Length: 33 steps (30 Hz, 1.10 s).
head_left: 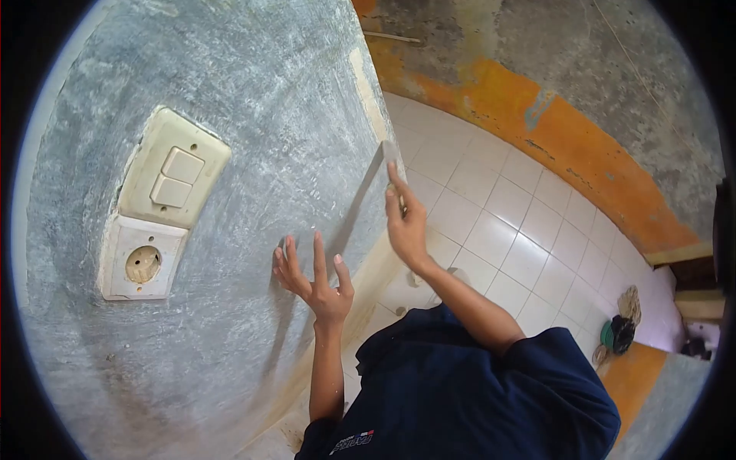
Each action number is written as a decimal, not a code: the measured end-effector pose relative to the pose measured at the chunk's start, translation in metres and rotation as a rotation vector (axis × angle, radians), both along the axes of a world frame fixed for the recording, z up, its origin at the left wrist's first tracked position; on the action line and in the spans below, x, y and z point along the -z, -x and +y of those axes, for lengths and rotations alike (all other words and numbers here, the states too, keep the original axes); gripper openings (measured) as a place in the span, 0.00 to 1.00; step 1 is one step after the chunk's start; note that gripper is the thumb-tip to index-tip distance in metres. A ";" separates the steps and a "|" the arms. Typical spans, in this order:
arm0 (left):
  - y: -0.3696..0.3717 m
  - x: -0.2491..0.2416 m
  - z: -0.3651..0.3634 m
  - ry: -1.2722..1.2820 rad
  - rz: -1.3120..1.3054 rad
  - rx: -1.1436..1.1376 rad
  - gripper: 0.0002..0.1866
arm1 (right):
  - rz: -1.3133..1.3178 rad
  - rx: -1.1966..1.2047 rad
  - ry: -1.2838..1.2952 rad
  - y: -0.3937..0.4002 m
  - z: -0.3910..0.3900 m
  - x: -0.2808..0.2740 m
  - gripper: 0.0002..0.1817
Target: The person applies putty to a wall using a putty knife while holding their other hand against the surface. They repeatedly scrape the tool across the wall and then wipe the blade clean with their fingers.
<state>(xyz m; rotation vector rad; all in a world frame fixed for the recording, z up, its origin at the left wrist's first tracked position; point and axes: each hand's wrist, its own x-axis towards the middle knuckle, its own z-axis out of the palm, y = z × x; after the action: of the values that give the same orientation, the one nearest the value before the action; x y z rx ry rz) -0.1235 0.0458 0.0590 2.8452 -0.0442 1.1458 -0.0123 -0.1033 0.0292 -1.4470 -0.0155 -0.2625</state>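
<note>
A person in a dark blue shirt stands beside a grey wall. The right hand has its fingers closed around a flat tool, with the index finger stretched along it. The tool is at the vertical edge of the wall, just below a pale strip; whether its tip touches the surface, one cannot tell. The left hand holds nothing, its fingers are spread apart before the wall, and contact there is also not clear. To the left of this hand, a light switch is mounted directly above a white socket. Behind the right hand lies a floor of white tiles.
</note>
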 end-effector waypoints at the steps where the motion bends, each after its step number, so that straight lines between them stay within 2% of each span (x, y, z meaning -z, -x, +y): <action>1: 0.001 0.002 0.006 -0.025 0.070 -0.013 0.30 | -0.025 0.007 0.023 0.011 0.007 -0.004 0.24; 4: 0.001 0.004 0.013 -0.029 0.202 0.037 0.33 | -0.072 0.093 0.084 0.009 0.015 -0.010 0.24; 6: -0.004 0.005 0.020 -0.006 0.313 0.089 0.37 | -0.050 0.119 0.036 -0.002 0.008 -0.021 0.24; 8: -0.009 0.010 0.022 -0.111 0.301 0.060 0.37 | 0.177 0.041 -0.103 -0.003 0.001 -0.039 0.24; 10: -0.010 0.013 0.019 -0.093 0.278 0.082 0.37 | 0.153 0.064 -0.031 0.008 0.010 -0.019 0.23; 12: -0.018 0.010 0.013 -0.079 0.241 0.091 0.38 | -0.039 0.128 0.183 0.015 0.019 -0.012 0.23; 13: -0.019 0.008 0.008 -0.048 0.240 0.085 0.38 | 0.082 0.079 0.127 0.011 0.014 -0.016 0.23; 14: -0.019 0.006 0.006 -0.020 0.244 0.073 0.38 | 0.081 0.065 0.126 0.004 0.006 -0.020 0.23; 16: -0.020 0.006 0.007 -0.041 0.246 0.029 0.38 | 0.478 -0.010 -0.133 -0.010 -0.010 -0.051 0.22; 17: -0.026 0.006 0.007 -0.059 0.238 0.006 0.38 | 0.227 0.032 -0.136 -0.008 -0.007 -0.039 0.23; 18: -0.030 0.008 0.007 -0.064 0.224 -0.005 0.38 | 0.213 0.020 -0.142 -0.002 0.000 -0.023 0.23; 20: -0.035 0.018 0.008 -0.163 0.179 -0.094 0.39 | -0.105 0.104 0.187 0.010 0.011 0.004 0.23; 22: -0.043 0.019 0.005 -0.232 0.156 -0.155 0.39 | -0.105 0.071 0.155 0.001 0.001 -0.010 0.24; 24: -0.045 0.020 0.000 -0.265 0.131 -0.213 0.39 | 0.387 -0.086 -0.112 -0.014 -0.023 -0.038 0.24; 26: -0.045 0.022 0.000 -0.280 0.135 -0.246 0.39 | 0.378 -0.116 -0.164 -0.009 -0.021 -0.030 0.24; 28: -0.051 0.025 -0.001 -0.302 0.120 -0.273 0.39 | 0.005 -0.050 -0.026 0.012 -0.001 0.000 0.24; 29: -0.052 0.027 0.000 -0.315 0.111 -0.295 0.39 | -0.092 -0.027 -0.030 0.015 0.003 -0.004 0.24; 30: -0.053 0.028 0.001 -0.331 0.107 -0.315 0.39 | -0.093 -0.029 -0.048 0.008 -0.004 -0.014 0.24; 32: -0.054 0.029 0.000 -0.350 0.120 -0.343 0.39 | 0.197 -0.151 -0.205 -0.007 -0.028 -0.031 0.25; 33: -0.055 0.030 0.001 -0.328 0.112 -0.345 0.38 | 0.130 -0.138 -0.207 -0.016 -0.032 -0.024 0.25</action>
<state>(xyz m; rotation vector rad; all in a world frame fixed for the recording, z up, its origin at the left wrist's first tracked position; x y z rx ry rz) -0.0685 0.0465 0.0288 3.3006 0.3045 1.1182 0.0035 -0.1349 0.0536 -1.2484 0.0170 -0.0546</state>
